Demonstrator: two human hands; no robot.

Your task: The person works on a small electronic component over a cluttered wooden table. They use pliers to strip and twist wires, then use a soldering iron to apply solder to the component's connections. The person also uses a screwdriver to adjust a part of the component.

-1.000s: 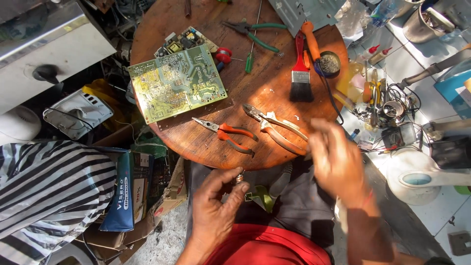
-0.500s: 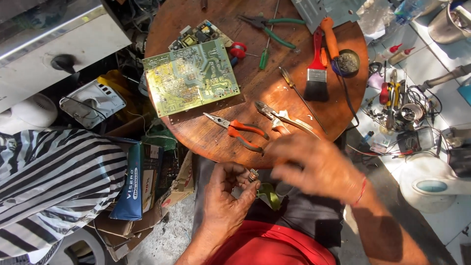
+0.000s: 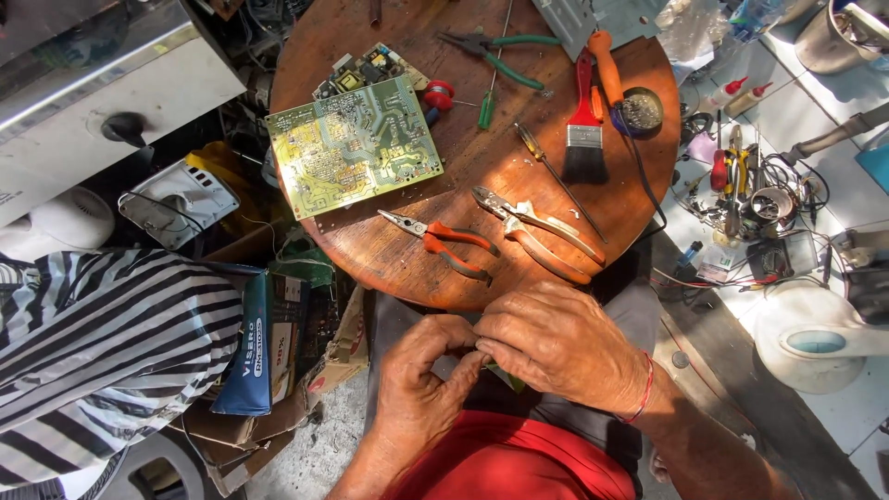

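The left hand [image 3: 426, 370] and right hand [image 3: 556, 347] meet over the lap, just below the round wooden bench [image 3: 389, 255]. Their fingertips pinch together on something too small and too hidden to identify. Nearest on the bench lie two pliers: an orange-handled pair [image 3: 440, 241] and a tan-handled pair [image 3: 532, 231]. Beyond are one green circuit board [image 3: 352, 148], one brush [image 3: 583, 130], a screwdriver [image 3: 556, 181] and green-handled pliers [image 3: 495, 51]. A metal pot [image 3: 838, 37] is cut off at the top right, its contents unclear.

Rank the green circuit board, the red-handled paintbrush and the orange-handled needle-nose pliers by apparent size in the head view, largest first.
1. Green circuit board
2. Red-handled paintbrush
3. Orange-handled needle-nose pliers, looking nearly as long as the paintbrush, so ranks two and three are unsure.
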